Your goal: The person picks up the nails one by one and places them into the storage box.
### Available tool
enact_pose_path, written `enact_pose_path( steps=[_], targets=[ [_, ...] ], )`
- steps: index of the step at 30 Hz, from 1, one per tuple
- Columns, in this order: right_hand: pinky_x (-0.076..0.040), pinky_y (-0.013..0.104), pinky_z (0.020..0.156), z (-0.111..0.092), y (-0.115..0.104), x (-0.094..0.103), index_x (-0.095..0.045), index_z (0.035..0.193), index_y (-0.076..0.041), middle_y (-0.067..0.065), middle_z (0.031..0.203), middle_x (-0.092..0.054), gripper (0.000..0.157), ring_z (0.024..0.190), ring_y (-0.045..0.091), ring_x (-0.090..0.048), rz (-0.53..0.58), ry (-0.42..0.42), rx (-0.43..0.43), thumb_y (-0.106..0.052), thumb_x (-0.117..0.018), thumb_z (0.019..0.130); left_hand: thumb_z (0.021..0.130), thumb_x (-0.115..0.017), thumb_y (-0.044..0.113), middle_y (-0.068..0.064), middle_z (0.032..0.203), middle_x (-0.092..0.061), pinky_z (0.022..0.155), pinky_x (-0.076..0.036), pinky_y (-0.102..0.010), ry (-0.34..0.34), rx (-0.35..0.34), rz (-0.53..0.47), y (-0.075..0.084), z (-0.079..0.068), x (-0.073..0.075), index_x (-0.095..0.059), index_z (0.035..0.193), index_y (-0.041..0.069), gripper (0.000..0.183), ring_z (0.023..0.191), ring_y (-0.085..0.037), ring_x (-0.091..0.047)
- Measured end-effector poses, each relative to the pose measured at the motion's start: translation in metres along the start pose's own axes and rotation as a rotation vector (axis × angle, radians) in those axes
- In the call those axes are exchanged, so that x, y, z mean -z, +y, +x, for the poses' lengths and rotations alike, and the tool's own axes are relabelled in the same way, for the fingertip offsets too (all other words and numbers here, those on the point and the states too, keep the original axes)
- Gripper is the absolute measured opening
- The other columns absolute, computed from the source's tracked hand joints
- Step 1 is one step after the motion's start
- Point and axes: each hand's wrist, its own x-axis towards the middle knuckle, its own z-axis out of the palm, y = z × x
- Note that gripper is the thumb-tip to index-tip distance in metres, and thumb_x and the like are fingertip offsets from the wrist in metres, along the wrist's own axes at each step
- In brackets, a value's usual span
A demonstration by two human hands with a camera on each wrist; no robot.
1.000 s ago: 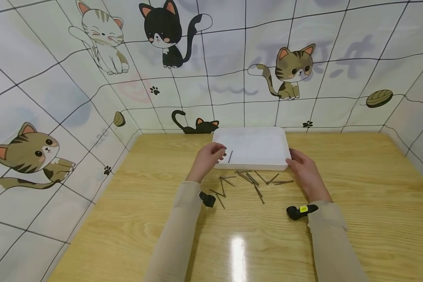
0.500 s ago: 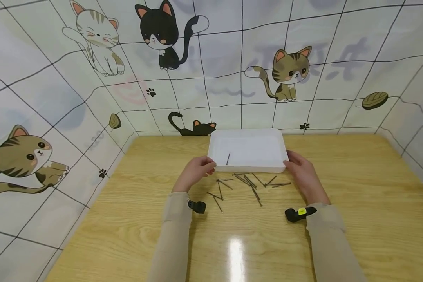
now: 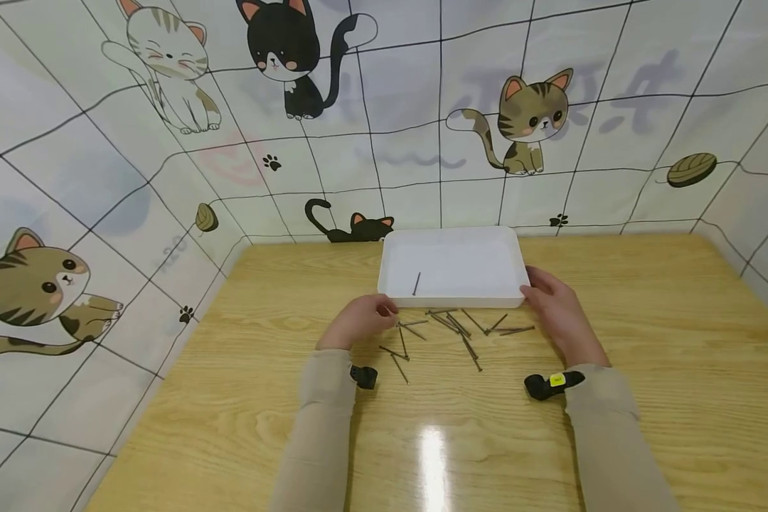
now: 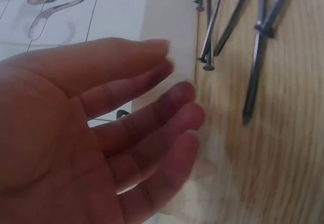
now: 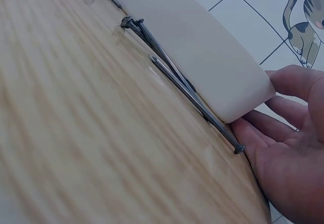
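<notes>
A shallow white tray (image 3: 467,267) stands at the back of the table, with a single nail (image 3: 417,284) lying in its left part. My right hand (image 3: 560,313) holds the tray's front right corner, thumb and fingers around the edge. My left hand (image 3: 358,321) hovers by the front left corner, near the loose nails. In the left wrist view its fingers are loosely bent, thumb tip close to the index finger, with nothing between them. Several nails (image 3: 457,325) lie scattered in front of the tray. In the right wrist view, a few nails (image 5: 192,97) lie along the tray's front wall.
The wooden table (image 3: 486,441) reaches back to a wall covering (image 3: 409,156) printed with cartoon cats. Black wrist cameras (image 3: 365,377) sit on both wrists at the sleeve cuffs.
My left hand has gone from above the tray's left end to its front left corner, then slightly right toward the loose nails. My right hand stays at the tray's corner.
</notes>
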Motion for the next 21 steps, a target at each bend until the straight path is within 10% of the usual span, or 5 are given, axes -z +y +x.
enact_pose_path(
  steps=[21],
  targets=[
    [-0.023,0.044,0.109,0.000,0.002,0.000,-0.024,0.146,-0.014,0.011,0.150,-0.025,0.063,0.137,0.025,-0.025,-0.004,-0.003,0.005,-0.034,-0.051,0.094,0.080,-0.063,0.007,0.003,0.088,-0.064,0.070,-0.045,-0.028,0.050,-0.063,0.351,0.023,0.007,-0.024,-0.067,0.089,0.016,0.012,0.077,-0.012,-0.056]
  ],
)
